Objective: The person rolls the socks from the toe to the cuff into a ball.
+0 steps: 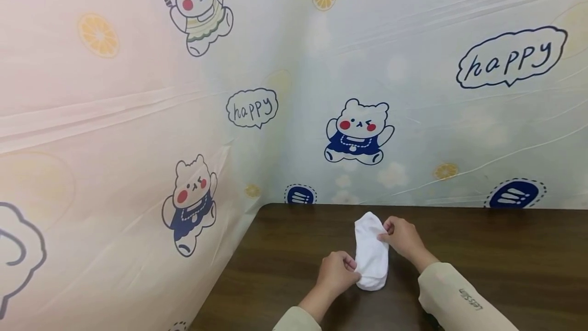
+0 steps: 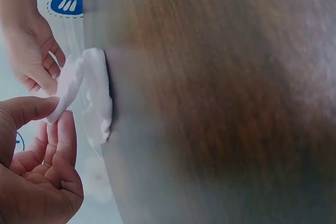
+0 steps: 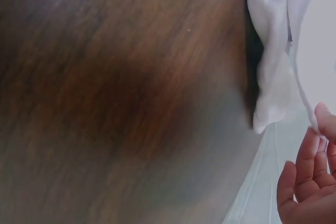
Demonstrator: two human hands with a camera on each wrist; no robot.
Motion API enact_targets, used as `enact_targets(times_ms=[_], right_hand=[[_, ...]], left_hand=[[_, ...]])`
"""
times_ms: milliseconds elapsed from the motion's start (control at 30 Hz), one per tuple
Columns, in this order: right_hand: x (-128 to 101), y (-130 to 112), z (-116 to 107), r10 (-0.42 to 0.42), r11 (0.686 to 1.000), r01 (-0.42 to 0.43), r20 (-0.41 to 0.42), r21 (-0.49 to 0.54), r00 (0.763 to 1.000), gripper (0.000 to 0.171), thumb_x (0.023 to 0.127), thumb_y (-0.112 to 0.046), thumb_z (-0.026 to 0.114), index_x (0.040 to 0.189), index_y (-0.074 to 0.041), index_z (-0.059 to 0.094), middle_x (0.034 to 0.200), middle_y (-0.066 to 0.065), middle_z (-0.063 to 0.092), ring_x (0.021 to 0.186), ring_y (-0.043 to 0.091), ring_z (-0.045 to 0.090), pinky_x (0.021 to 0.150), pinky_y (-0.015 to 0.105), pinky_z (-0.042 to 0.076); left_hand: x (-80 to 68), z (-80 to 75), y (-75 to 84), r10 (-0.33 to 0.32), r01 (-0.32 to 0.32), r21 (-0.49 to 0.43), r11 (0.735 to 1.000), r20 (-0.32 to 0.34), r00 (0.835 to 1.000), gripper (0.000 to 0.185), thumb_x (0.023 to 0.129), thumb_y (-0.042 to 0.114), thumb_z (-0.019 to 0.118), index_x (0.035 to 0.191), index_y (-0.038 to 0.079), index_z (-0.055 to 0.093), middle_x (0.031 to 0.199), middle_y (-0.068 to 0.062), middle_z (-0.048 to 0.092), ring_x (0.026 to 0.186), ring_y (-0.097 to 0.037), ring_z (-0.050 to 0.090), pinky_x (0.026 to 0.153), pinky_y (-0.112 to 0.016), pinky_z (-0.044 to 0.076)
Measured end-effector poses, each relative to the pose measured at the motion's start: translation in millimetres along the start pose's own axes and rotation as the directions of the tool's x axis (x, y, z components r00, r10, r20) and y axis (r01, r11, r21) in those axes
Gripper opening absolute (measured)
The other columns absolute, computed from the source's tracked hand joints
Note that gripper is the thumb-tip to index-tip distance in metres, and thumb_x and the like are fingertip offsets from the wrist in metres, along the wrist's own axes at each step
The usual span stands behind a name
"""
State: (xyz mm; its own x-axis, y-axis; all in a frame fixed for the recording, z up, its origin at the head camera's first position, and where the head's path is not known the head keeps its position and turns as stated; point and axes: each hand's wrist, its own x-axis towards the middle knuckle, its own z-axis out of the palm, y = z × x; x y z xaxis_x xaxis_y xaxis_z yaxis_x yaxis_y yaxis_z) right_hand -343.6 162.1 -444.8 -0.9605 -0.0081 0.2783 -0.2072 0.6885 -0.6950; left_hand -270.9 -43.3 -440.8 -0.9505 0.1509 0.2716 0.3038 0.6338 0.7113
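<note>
Pinching with both hands (image 1: 337,273) (image 1: 405,237): soft white fabric (image 2: 70,80) above rumpled white cloth (image 2: 98,100), wood-grained table (image 1: 285,241) beneath.

2 pale beige sleeves (image 1: 443,287), dark lettering (image 1: 470,299) on the right one

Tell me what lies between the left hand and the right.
The white cloth: the head view shows it between the left hand and the right hand, each pinching it.
</note>
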Motion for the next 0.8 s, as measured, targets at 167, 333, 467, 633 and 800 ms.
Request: enact_targets(times_ms=[167, 333, 467, 633, 800], right_hand=[[1.4, 3.7, 3.6, 0.02, 1.0, -0.02, 0.01, -0.009, 1.0, 0.022, 0.076, -0.009, 0.079, 0.081, -0.006, 0.057, 0.07, 0.003, 0.053, 0.065, 0.02, 0.05, 0.059, 0.033, 0.041], [2.3, 5.4, 3.9, 0.046, 0.999, -0.046, 0.026, -0.022, 0.999, 0.022, 0.077, -0.009, 0.078, 0.083, -0.005, 0.057, 0.071, 0.004, 0.053, 0.065, 0.02, 0.05, 0.06, 0.033, 0.041], [2.0, 5.6, 4.3, 0.053, 0.998, -0.052, 0.033, -0.032, 0.998, 0.022, 0.077, -0.009, 0.078, 0.083, -0.005, 0.057, 0.071, 0.004, 0.052, 0.065, 0.02, 0.049, 0.059, 0.034, 0.041], [1.9, 6.6, 5.6, 0.054, 0.998, -0.052, 0.048, -0.044, 0.997, 0.022, 0.077, -0.009, 0.078, 0.084, -0.005, 0.057, 0.071, 0.004, 0.052, 0.065, 0.02, 0.049, 0.059, 0.034, 0.041], [2.3, 7.4, 6.7, 0.062, 0.997, -0.059, 0.058, -0.042, 0.996, 0.021, 0.078, -0.009, 0.077, 0.084, -0.004, 0.058, 0.071, 0.004, 0.052, 0.065, 0.02, 0.049, 0.059, 0.033, 0.042]], left_hand=[[0.5, 4.0, -2.4, -0.01, 0.01, 0.014, 1.0, -0.004, 1.0, 0.019, 0.064, 0.008, 0.08, 0.066, 0.011, 0.061, 0.058, 0.012, 0.054, 0.053, -0.001, 0.047, 0.052, -0.022, 0.041], [1.8, 7.9, -4.3, -0.01, 0.011, 0.021, 1.0, -0.013, 1.0, 0.019, 0.063, 0.007, 0.079, 0.065, 0.012, 0.061, 0.058, 0.013, 0.054, 0.052, -0.001, 0.047, 0.051, -0.022, 0.041], [2.1, 8.8, -5.9, -0.014, 0.014, 0.017, 1.0, -0.009, 1.0, 0.018, 0.063, 0.006, 0.077, 0.065, 0.012, 0.061, 0.058, 0.012, 0.054, 0.052, -0.001, 0.047, 0.051, -0.022, 0.041], [1.7, 10.1, -8.1, -0.033, 0.033, 0.021, 0.999, 0.002, 0.999, 0.017, 0.064, 0.005, 0.077, 0.066, 0.012, 0.061, 0.058, 0.012, 0.054, 0.052, -0.002, 0.047, 0.051, -0.022, 0.041], [1.3, 12.1, -9.5, -0.037, 0.037, 0.029, 0.999, 0.0, 0.999, 0.018, 0.064, 0.006, 0.078, 0.066, 0.012, 0.062, 0.058, 0.012, 0.054, 0.052, -0.002, 0.047, 0.051, -0.022, 0.041]])
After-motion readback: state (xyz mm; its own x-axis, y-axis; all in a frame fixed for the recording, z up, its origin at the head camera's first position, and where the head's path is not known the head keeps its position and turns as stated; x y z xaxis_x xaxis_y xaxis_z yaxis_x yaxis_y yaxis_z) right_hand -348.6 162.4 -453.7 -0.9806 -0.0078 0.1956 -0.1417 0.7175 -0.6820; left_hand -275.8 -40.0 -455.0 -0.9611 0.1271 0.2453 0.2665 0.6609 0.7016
